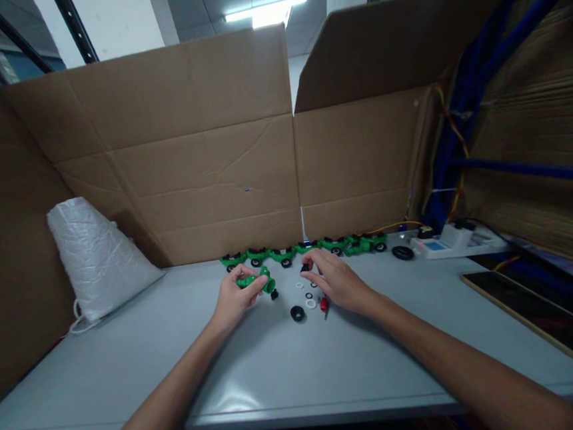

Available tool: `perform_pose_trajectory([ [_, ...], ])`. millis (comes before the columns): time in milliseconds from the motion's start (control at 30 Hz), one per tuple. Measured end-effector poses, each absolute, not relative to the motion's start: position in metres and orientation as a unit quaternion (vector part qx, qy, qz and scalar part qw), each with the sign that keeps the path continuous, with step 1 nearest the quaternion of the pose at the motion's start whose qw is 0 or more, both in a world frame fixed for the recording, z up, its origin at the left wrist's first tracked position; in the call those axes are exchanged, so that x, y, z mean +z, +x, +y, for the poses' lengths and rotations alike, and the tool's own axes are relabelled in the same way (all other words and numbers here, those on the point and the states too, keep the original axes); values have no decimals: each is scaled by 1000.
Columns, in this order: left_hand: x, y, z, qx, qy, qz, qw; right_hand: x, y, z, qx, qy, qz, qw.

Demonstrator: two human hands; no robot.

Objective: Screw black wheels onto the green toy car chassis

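Observation:
My left hand [237,293] is closed around a green plastic fitting [269,285] with a round open end. Between the fingertips of my right hand [336,279] is a small black part [304,267], held just above the table. Below the green fitting lies another small black piece [274,294]. Between and in front of my hands are a thick black ring [298,314], a white ring [311,304], a smaller white ring [299,285] and a thin black ring [308,295]. A red part with a thin stem [324,303] lies under my right hand.
Several green and black assemblies [285,256] line the back of the grey table [251,379]. Black rings [403,252] and a white power strip [444,246] sit back right. A dark, light-edged panel [536,313] lies right, a white wrapped bundle [100,258] left. Cardboard walls [201,162] surround the table.

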State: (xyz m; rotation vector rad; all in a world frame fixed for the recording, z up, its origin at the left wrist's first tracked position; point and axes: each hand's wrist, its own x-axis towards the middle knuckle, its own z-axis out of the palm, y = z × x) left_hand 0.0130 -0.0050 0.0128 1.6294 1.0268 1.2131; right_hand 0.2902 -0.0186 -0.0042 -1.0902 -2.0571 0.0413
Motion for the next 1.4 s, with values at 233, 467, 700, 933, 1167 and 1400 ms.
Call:
perform_pose_trajectory([
  [233, 7, 14, -3, 443, 654, 372, 488, -3, 292, -20, 11, -457, -777, 433],
  [467, 6, 21, -6, 484, 589, 360, 537, -1, 291, -19, 4, -423, -788, 447],
  [700, 7, 16, -4, 464, 643, 361, 490, -1, 292, -17, 1, -405, -795, 452],
  [933, 1, 16, -2, 438, 621, 352, 546, -1, 290, -19, 44, -413, -769, 487],
  [1167, 2, 15, -1, 448, 629, 370, 517, 5, 281, -22, 230, -388, -709, 542],
  [1400, 0, 14, 0, 447, 635, 382, 501, -7, 279, -10, 494, -306, -594, 556],
])
